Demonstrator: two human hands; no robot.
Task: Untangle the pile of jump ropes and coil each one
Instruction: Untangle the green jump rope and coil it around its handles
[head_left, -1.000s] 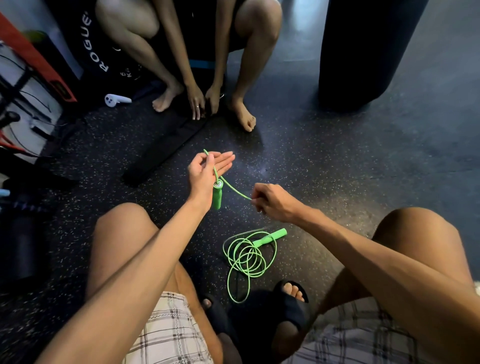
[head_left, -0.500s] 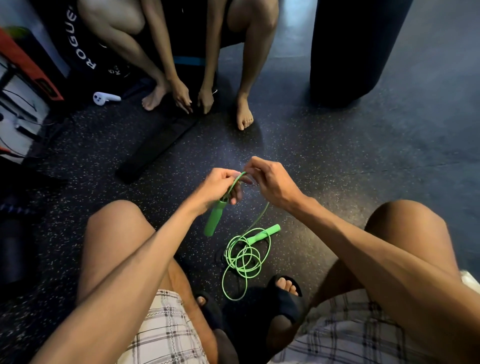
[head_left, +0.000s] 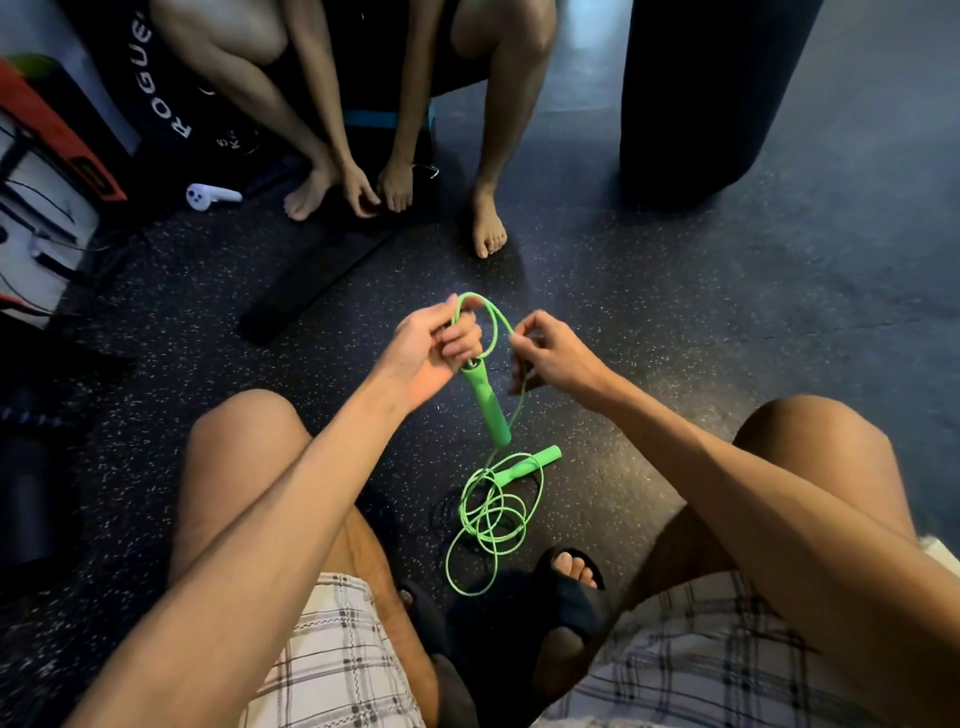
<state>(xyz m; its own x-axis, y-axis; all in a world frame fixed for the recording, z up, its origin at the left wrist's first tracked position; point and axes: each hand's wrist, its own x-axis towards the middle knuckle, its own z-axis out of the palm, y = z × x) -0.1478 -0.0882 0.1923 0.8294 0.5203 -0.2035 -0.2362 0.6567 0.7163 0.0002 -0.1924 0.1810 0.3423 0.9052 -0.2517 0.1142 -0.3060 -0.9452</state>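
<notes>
The thin green plastic jump rope (head_left: 491, 514) looks light, limp and springy, so it is best held near a handle. The left hand (head_left: 426, 348) grips a loop above the hanging green handle (head_left: 488, 405). The right hand (head_left: 550, 353), close beside, pinches the cord. The rest lies on the speckled floor (head_left: 675, 322).

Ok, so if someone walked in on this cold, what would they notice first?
The bright green jump rope stands out against the dark speckled floor: the left hand and right hand hold a loop of it up at centre, one handle dangling below them, the other handle lying by the loose tangle between the knees. Opposite, at the top, a second person squats barefoot, beside a large black bag at upper right.
</notes>
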